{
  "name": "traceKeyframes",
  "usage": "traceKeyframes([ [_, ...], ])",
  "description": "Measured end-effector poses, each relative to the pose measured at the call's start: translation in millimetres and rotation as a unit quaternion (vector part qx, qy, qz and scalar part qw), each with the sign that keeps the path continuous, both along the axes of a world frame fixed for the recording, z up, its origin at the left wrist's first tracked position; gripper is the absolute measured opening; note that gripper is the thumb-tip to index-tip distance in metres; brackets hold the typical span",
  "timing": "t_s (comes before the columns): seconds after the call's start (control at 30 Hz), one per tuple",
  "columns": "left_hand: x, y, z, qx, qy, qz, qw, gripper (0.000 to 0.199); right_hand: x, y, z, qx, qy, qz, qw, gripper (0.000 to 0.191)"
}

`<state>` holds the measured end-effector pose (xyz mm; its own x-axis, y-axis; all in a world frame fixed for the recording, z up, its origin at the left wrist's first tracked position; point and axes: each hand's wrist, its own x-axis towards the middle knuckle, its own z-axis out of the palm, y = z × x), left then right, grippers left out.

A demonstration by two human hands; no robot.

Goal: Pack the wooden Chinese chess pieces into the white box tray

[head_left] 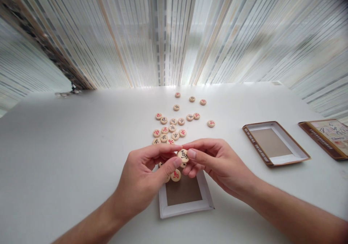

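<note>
A round wooden Chinese chess piece [183,155] with a black character is pinched between my left hand [148,173] and my right hand [217,160]. Thumbs and forefingers of both hands press on its edges. Below them is a shallow box [187,213] with a white rim and brown bottom, partly hidden by my hands. Inside it, at the far left, a red-character piece [175,175] shows, with other pieces half covered by my left fingers. Just beyond my hands, loose pieces [172,128] with red and black characters lie spread on the table.
To the right is another shallow open box part [272,142] with brown sides. Beside it at the far right edge lies a printed box lid [330,133]. A striped curtain [174,33] hangs behind the white table [67,157]. One stray piece [211,123] sits right of the others.
</note>
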<state>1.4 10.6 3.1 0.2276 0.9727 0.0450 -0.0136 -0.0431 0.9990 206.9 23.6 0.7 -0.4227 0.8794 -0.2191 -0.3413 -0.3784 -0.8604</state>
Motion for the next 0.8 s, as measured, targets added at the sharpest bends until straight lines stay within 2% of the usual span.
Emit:
traceKeyframes([
  [0.23, -0.1, -0.8, 0.7, -0.004, -0.009, -0.007, 1.000, 0.032, 2.0, -0.8, -5.1, 0.013, 0.009, -0.003, 1.000, 0.034],
  [0.5, -1.3, -2.8, -3.6, 0.024, 0.017, -0.012, 0.999, 0.031, 0.7, -3.4, -1.8, 0.013, 0.001, -0.005, 1.000, 0.034],
  [0.6, -1.6, -2.3, -6.5, 0.069, 0.055, -0.003, 0.996, 0.029, -1.2, -3.5, 0.7, -0.005, -0.014, -0.016, 1.000, 0.037],
  [0.8, -0.6, -2.2, -5.3, 0.212, 0.110, -0.021, 0.971, 0.027, -2.1, -3.7, 0.9, -0.036, -0.020, -0.016, 0.999, 0.042],
])
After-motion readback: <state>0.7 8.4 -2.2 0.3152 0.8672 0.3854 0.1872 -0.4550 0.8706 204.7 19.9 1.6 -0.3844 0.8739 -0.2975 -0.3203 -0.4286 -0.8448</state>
